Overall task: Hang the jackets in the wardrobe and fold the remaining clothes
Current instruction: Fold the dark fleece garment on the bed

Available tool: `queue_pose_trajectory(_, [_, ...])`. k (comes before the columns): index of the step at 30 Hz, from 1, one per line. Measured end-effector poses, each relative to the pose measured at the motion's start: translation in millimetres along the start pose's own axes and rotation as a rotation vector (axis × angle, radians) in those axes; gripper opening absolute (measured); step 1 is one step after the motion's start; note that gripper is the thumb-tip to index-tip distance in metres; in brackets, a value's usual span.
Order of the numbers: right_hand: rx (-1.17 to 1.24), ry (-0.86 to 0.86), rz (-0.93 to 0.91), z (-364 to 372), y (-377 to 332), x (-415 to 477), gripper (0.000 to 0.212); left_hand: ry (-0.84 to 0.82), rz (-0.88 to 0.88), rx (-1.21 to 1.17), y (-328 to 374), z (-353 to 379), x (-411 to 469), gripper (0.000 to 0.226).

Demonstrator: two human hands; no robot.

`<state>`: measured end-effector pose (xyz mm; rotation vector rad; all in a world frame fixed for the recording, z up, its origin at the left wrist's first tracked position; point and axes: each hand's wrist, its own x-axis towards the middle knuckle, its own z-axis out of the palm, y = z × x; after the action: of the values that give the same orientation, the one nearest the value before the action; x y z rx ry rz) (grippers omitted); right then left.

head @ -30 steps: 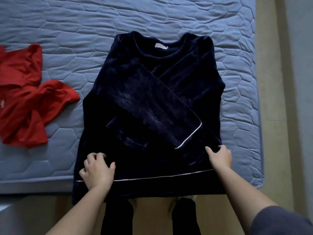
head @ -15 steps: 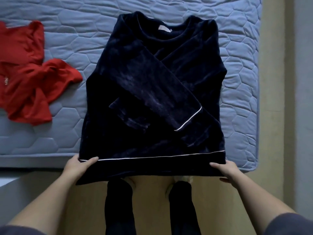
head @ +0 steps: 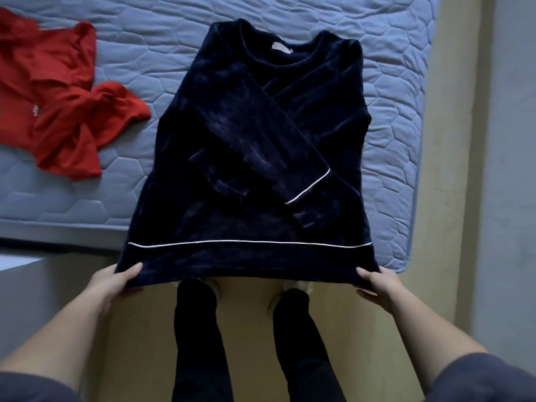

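A dark navy velvet sweater [head: 232, 158] with thin white piping lies face up on the blue quilted mattress [head: 145, 39], both sleeves crossed over its chest. Its hem hangs past the mattress's near edge and is lifted off it. My left hand [head: 116, 281] pinches the hem's left corner, thumb on top. My right hand [head: 380, 284] pinches the hem's right corner the same way. A crumpled red garment [head: 58, 105] lies on the mattress to the left, apart from the sweater.
My legs in dark trousers [head: 197, 329] stand on the beige floor [head: 249, 329] just below the hem. A grey wall [head: 507, 169] runs along the right. A pale box-like surface [head: 26, 285] sits at the lower left beside the mattress.
Both hands moved from resting on the sweater's lower front to its hem corners and took hold. The hem is now pulled toward me and raised off the mattress edge.
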<state>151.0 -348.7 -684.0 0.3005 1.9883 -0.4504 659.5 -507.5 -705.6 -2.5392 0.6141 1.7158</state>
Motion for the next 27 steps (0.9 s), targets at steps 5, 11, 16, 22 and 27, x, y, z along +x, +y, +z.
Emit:
queue_pose_trajectory(5, [-0.073, 0.007, 0.065, -33, 10, -28, 0.02, 0.078, -0.114, -0.095, -28, -1, -50, 0.037])
queue_pose_trajectory(11, [-0.115, -0.003, 0.083, -66, -5, -79, 0.022, 0.054, -0.231, -0.211, -24, 0, -128, 0.034])
queue_pose_trajectory(16, [0.193, -0.002, -0.108, -55, -111, -100, 0.022, -0.024, -0.013, -0.572, 81, 2, -152, 0.016])
queue_pose_trajectory(22, [0.451, -0.047, -0.343, -15, -270, -93, 0.011, -0.087, 0.284, -0.765, 256, 15, -128, 0.026])
queue_pose_trajectory(27, [0.391, -0.044, -0.62, 43, -344, -50, 0.029, -0.135, 0.599, -0.549, 364, 70, -76, 0.044])
